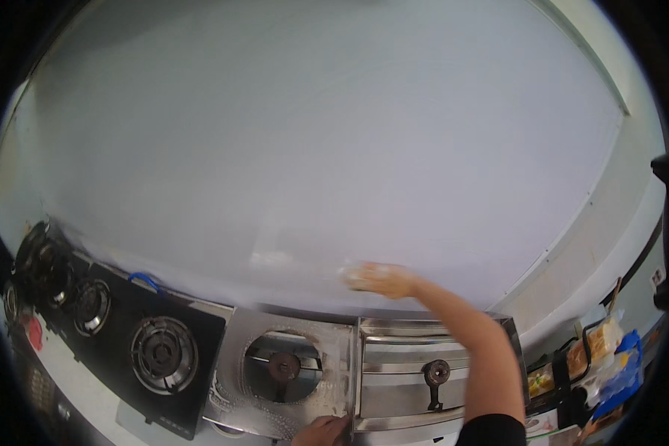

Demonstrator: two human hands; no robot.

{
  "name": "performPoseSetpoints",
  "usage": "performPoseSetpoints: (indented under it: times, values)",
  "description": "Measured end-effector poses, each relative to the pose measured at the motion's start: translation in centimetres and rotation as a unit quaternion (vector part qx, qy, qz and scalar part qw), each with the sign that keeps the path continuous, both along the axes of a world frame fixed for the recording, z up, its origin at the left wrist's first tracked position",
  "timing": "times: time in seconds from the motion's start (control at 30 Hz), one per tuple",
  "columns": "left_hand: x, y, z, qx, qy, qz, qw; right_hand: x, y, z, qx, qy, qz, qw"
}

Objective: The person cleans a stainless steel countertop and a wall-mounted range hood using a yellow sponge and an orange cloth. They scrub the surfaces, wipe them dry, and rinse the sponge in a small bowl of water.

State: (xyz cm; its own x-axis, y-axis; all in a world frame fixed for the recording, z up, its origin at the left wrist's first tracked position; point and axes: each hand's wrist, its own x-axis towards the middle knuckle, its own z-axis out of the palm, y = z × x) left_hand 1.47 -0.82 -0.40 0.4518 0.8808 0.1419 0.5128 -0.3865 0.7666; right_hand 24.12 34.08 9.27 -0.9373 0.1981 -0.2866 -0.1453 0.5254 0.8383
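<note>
My right hand point(387, 280) presses a pale cloth or sponge point(359, 277), blurred, against the lower part of a smooth whitish wall panel point(334, 167). Below that arm lies an open metal stove frame point(412, 426) with a bare burner point(437, 372). Beside it, to the left, a stainless steel stove top point(334, 384) with a round opening bears suds; a burner point(284, 367) shows inside. At the bottom, my left hand point(320, 431) rests at the front edge of this steel stove top, its fingers partly cut off by the picture; whether it grips the edge is unclear.
A black gas hob point(198, 334) with several burners stands at the left, a blue hose point(145, 280) behind it. On the far left lies a red cloth-like item point(34, 333). At the right, bagged food point(596, 343) and a blue plastic bag point(619, 398) crowd a black rack.
</note>
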Motion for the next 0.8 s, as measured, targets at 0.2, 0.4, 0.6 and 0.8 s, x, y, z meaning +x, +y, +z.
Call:
performPoseSetpoints:
  times: [0.2,0.4,0.6,0.8]
  values:
    - [-0.1,0.1,-0.5,0.099,-0.023,-0.001,0.995,17.4,-4.1,3.7,0.0,-0.134,-0.104,0.985]
    - [0.0,0.1,-1.3,0.045,-0.046,-0.002,0.998,2.4,-2.3,2.3,-0.015,0.063,-0.087,0.994]
    - [-0.1,-0.1,-1.7,0.034,0.032,-0.062,0.997,-22.6,2.3,-5.0,0.018,0.112,0.071,0.991]
    - [0.0,0.1,-2.9,0.191,0.054,-0.066,0.978,-27.6,3.2,-14.5,0.041,-0.079,0.072,0.993]
